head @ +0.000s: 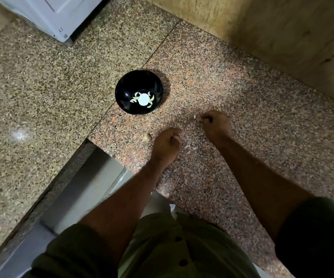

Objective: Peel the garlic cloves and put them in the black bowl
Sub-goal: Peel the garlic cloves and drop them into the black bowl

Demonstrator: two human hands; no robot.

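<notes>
my right hand (215, 122) is curled, pinching 1 pale garlic clove (194, 116) at its fingertips. the black bowl (122, 85), with several peeled cloves lying in it, sits ahead and to the left of that hand, well apart from it. my left hand (167, 142) is nearer me, fingers curled; i cannot tell whether it holds anything. 1 unpeeled piece of garlic (146, 137) lies just left of my left hand. i judge the pinched clove must travel left and forward to reach the bowl.

Bowl (139, 85) stands on the counter (242, 101) — cloves (140, 99) in it; garlic piece (146, 137) nearer, left of both hands.
</notes>
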